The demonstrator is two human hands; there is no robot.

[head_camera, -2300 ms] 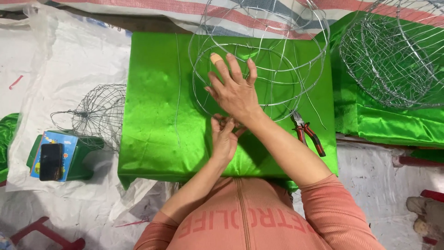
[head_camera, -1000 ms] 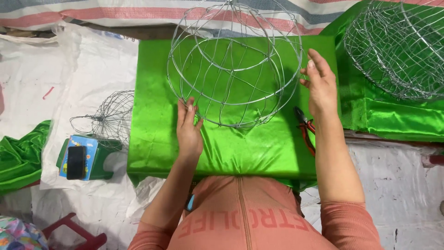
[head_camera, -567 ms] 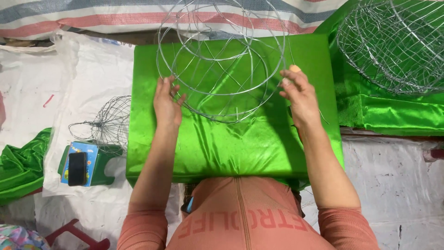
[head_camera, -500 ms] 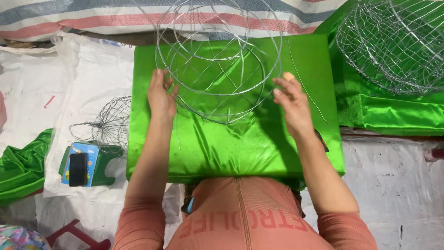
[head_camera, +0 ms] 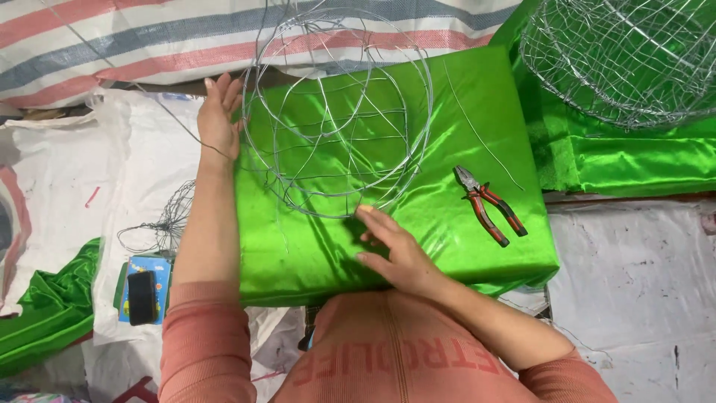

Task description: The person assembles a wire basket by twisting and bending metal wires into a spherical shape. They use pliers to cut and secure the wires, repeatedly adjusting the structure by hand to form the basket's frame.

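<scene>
Two bare hands steady a round wire frame (head_camera: 339, 112), a ball-like cage of thin silver hoops, which stands on a block wrapped in shiny green cloth (head_camera: 447, 246) in front of us. Our left hand (head_camera: 218, 119) reaches to the frame's far left rim, palm flat against the hoops, fingers straight and close together, thumb side toward the wire. Our right hand (head_camera: 395, 250) rests on the cloth at the frame's near edge, fingers loosely spread, the fingertips (head_camera: 365, 213) touching the lowest hoop; nothing is pinched.

Red-handled pliers (head_camera: 488, 203) lie on the cloth to the right, apart from both hands, with a loose straight wire (head_camera: 477, 127) beside them. A larger wire basket (head_camera: 626, 60) sits on more green cloth at upper right. A small tangle of wire (head_camera: 160, 220) and a blue box with a dark phone (head_camera: 142, 295) on it lie on white sheeting at left.

We judge this to be a turning or positioning step: the frame is being held and set, not bent or tied. A next move would call for a firm hold on the rim and the pliers brought within reach.
</scene>
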